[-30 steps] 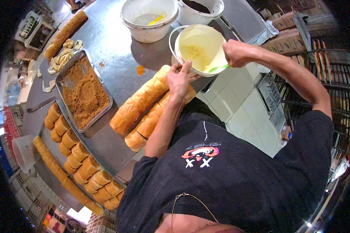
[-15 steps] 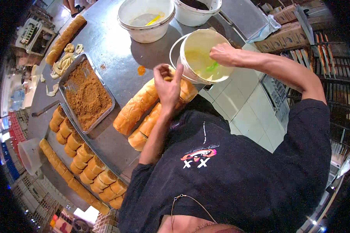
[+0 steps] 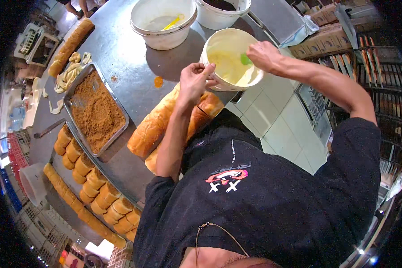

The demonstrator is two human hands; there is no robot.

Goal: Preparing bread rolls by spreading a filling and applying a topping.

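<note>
A cream-coloured bucket [image 3: 210, 47] stands tilted at the table's right edge, with a pale yellow creamy spread [image 3: 226, 67] inside. My right hand [image 3: 264, 56] is closed at its rim on a green spatula [image 3: 245, 59], whose blade shows against the inner wall. My left hand [image 3: 196, 81] pinches the near left side of the same bucket, fingers closed at its rim. Under my left wrist and forearm lie two long golden bread loaves [image 3: 154, 120], side by side; the nearer one is partly hidden by the arm and shows cuts across it.
A metal tray of brown crumbs [image 3: 96, 111] sits left of the loaves. Rows of cut bread rolls [image 3: 98, 178] and a long loaf [image 3: 76, 203] lie nearer left. Another coated loaf [image 3: 71, 47] is far left. A white tub [image 3: 163, 38] and a dark-filled tub [image 3: 221, 15] stand behind.
My left hand has moved from above the loaves onto the bucket's side. The bucket is turned more toward me, and my right hand has risen slightly toward its far right rim.
</note>
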